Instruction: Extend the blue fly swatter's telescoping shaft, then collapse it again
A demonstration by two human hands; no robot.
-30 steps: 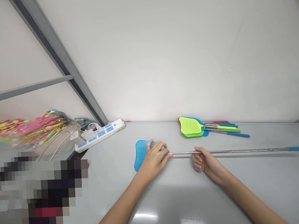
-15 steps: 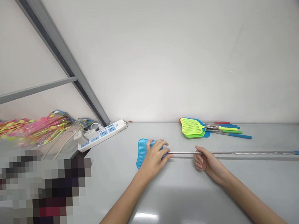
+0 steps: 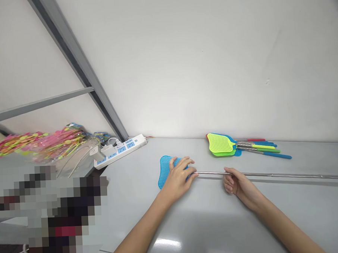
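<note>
A blue fly swatter head (image 3: 165, 168) lies flat on the grey table (image 3: 206, 222). Its long telescopic metal rod (image 3: 285, 174) stretches to the right edge of view. My left hand (image 3: 179, 176) presses down on the swatter head where the rod joins it. My right hand (image 3: 236, 184) is closed around the rod a little further right, with the rod running over its fingers.
A small stack of swatters (image 3: 222, 144) with green and blue heads and coloured handles lies at the back by the wall. A white power strip (image 3: 120, 151) with plugs sits at the back left. Packaged pink and yellow items (image 3: 46, 141) are heaped at left under a slanted grey beam (image 3: 79, 67).
The view has shifted a little, so everything sits slightly further right. Both hands keep their hold on the swatter head and the rod.
</note>
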